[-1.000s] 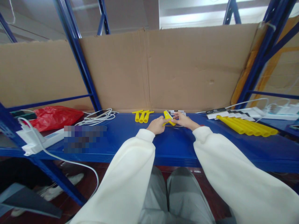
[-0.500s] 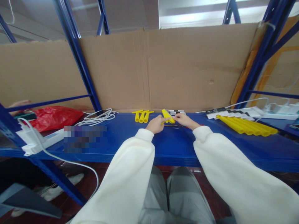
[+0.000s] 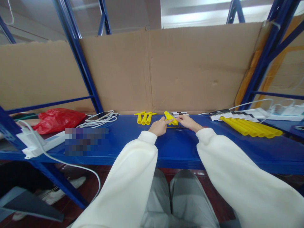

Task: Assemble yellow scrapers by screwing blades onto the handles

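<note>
Carefully, the yellow piece between the fingertips should be steadied by the left hand, index finger extended, while the right hand, fingers bent, presses gently — whether either truly grips it, I cannot tell.

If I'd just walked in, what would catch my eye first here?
Probably the bright yellow against the blue table: a yellow piece between the left hand and right hand, three short yellow pieces to their left, and a row of yellow tubes at the right. Then the crumpled red bag at the far left.
</note>
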The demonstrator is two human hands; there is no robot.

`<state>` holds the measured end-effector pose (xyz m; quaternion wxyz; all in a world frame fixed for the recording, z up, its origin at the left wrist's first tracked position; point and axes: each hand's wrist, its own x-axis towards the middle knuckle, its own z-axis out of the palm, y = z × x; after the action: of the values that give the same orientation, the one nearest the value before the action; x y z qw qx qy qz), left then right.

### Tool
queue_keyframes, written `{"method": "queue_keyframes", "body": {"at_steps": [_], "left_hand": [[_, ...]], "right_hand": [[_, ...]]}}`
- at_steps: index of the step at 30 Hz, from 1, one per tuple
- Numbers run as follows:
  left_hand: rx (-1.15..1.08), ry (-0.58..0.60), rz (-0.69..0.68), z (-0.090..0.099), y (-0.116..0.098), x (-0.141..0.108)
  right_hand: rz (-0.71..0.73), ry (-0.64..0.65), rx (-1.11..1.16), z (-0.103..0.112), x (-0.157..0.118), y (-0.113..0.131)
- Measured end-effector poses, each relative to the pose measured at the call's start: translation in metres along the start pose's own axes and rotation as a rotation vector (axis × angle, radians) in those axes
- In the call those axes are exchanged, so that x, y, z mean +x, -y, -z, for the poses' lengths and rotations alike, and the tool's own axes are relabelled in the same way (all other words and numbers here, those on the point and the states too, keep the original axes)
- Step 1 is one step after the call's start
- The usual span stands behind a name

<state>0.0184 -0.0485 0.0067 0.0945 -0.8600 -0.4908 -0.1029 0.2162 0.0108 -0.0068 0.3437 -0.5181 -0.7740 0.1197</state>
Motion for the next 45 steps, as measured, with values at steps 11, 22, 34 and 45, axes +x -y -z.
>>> {"method": "queue_keyframes", "body": {"at_steps": [11,22,34,45], "left_hand": [[0.023,-0.053,0.005,-0.002,-0.002,0.0],[-0.017,-0.044,0.019,-0.003,-0.001,0.001],[-0.058,-0.03,-0.005,-0.008,0.004,0.003],[-0.74,-0.435,0.218,-0.009,0.016,0.019]], "right_hand": [[0.002,-0.05,0.076,0.001,-0.002,0.007],[0.025,-0.047,0.135,-0.002,-0.004,0.007],[-0.001,0.018,0.138,-0.002,-0.004,0.004],[-0.409,-0.349,-0.195,0.044,-0.005,-0.052]]}}
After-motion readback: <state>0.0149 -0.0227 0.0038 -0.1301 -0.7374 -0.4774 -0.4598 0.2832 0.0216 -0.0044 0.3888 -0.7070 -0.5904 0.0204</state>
